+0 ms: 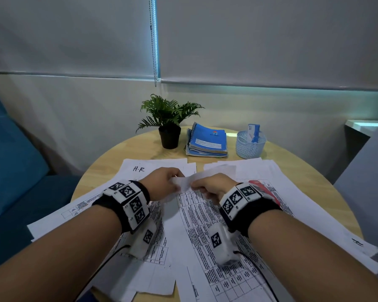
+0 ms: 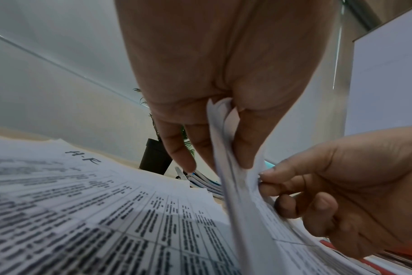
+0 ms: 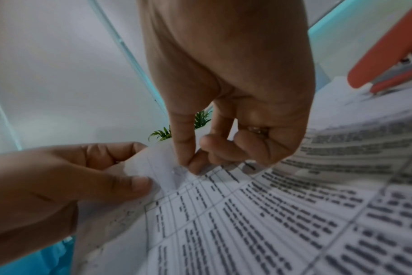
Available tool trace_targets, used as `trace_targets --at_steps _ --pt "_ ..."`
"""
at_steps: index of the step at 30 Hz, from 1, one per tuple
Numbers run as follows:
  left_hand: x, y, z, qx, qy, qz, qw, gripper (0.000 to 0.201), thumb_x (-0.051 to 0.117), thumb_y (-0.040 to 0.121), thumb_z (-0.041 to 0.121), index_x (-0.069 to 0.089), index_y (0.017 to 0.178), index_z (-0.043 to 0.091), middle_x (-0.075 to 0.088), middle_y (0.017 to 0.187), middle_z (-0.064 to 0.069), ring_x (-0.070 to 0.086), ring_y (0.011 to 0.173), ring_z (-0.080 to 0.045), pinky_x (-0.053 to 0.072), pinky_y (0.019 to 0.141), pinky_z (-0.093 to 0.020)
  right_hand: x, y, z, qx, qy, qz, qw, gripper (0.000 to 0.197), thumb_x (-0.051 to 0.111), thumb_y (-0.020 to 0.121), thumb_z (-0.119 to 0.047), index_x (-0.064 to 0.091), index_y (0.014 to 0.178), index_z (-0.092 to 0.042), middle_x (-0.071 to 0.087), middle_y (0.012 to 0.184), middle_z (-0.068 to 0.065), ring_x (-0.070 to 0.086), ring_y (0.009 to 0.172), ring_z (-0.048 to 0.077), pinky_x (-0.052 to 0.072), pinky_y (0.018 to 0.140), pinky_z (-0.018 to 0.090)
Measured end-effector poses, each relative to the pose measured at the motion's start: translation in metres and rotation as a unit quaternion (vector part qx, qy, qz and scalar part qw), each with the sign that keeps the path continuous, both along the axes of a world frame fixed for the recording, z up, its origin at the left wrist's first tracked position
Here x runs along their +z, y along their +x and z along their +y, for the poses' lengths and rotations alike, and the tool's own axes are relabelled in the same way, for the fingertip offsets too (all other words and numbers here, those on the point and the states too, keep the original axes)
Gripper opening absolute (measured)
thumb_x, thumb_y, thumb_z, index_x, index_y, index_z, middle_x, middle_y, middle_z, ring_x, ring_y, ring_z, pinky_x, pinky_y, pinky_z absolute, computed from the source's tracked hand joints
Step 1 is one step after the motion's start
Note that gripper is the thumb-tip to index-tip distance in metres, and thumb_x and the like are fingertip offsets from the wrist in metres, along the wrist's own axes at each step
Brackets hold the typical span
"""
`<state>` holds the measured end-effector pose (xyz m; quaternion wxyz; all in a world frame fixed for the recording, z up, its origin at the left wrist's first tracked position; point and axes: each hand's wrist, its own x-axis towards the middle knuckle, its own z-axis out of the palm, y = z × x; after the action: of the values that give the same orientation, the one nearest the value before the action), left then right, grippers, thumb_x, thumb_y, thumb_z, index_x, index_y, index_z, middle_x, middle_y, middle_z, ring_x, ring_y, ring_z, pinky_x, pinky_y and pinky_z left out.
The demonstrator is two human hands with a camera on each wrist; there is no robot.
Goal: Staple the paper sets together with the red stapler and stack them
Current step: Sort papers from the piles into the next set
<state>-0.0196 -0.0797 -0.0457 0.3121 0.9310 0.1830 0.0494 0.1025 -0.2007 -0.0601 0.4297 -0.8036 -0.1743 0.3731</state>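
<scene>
A set of printed table sheets lies in the middle of the round wooden table, its far top corner lifted. My left hand pinches that corner between thumb and fingers. My right hand pinches the same corner just to the right, thumb against forefinger. The red stapler lies on the papers right behind my right wrist, mostly hidden by the wristband; it shows as a red bar in the right wrist view and a red strip under my right hand in the left wrist view.
More paper sets spread left, marked "H.R", and right. At the back stand a potted plant, a stack of blue notebooks and a mesh cup. A blue sofa is at left.
</scene>
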Motion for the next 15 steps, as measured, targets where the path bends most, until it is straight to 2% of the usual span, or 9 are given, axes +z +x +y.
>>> trace_targets --at_steps 2,5,7,9,13,15 --pt "0.0002 -0.0003 0.0001 0.002 -0.012 -0.010 1.000 0.014 0.058 0.085 0.009 0.063 0.097 0.015 0.058 0.080 0.009 0.051 0.071 -0.004 0.038 0.058 -0.015 0.0005 -0.0005 0.0015 0.002 -0.004 0.029 1.000 0.008 0.068 0.084 -0.015 0.061 0.083 -0.012 0.045 0.051 -0.001 0.036 0.029 0.005 0.025 0.030 0.012" --pt "0.0004 -0.0004 0.0001 -0.002 -0.010 -0.003 1.000 0.015 0.058 0.086 0.009 0.062 0.098 0.017 0.058 0.083 0.007 0.050 0.071 -0.002 0.038 0.058 -0.015 -0.0004 -0.0013 0.0042 -0.007 0.001 0.051 0.999 0.011 0.067 0.084 -0.015 0.060 0.076 -0.014 0.046 0.043 -0.005 0.038 0.031 0.003 0.027 0.030 0.012" --pt "0.0011 -0.0006 0.0010 -0.003 -0.013 0.009 1.000 0.014 0.060 0.087 0.012 0.061 0.099 0.018 0.058 0.086 0.005 0.050 0.072 -0.004 0.038 0.059 -0.016 -0.0014 -0.0034 0.0050 -0.014 0.006 0.045 0.999 0.013 0.066 0.083 -0.014 0.058 0.073 -0.015 0.047 0.046 -0.004 0.038 0.032 0.003 0.026 0.031 0.011" --pt "0.0019 -0.0005 0.0005 0.003 -0.021 0.010 1.000 0.015 0.061 0.087 0.016 0.060 0.101 0.022 0.059 0.089 0.003 0.052 0.074 -0.007 0.039 0.061 -0.018 -0.0030 -0.0050 0.0058 -0.013 0.006 0.013 1.000 0.013 0.064 0.080 -0.015 0.057 0.069 -0.015 0.047 0.051 -0.002 0.039 0.035 0.007 0.027 0.033 0.013" --pt "0.0033 0.0029 -0.0023 0.045 -0.004 -0.017 0.999 0.022 0.055 0.093 0.027 0.058 0.114 0.021 0.055 0.095 0.003 0.050 0.084 -0.013 0.037 0.072 -0.021 -0.0038 -0.0066 0.0087 0.013 0.002 -0.101 0.995 0.017 0.062 0.079 -0.019 0.058 0.065 -0.010 0.050 0.052 0.003 0.043 0.046 0.017 0.033 0.045 0.026" --pt "0.0045 0.0061 -0.0027 0.058 0.005 -0.003 0.998 0.023 0.055 0.093 0.026 0.059 0.114 0.018 0.057 0.099 0.000 0.051 0.087 -0.013 0.038 0.073 -0.020 -0.0052 -0.0077 0.0097 0.027 0.011 -0.152 0.988 0.016 0.061 0.081 -0.019 0.062 0.071 -0.007 0.055 0.060 0.005 0.050 0.056 0.020 0.041 0.057 0.031"
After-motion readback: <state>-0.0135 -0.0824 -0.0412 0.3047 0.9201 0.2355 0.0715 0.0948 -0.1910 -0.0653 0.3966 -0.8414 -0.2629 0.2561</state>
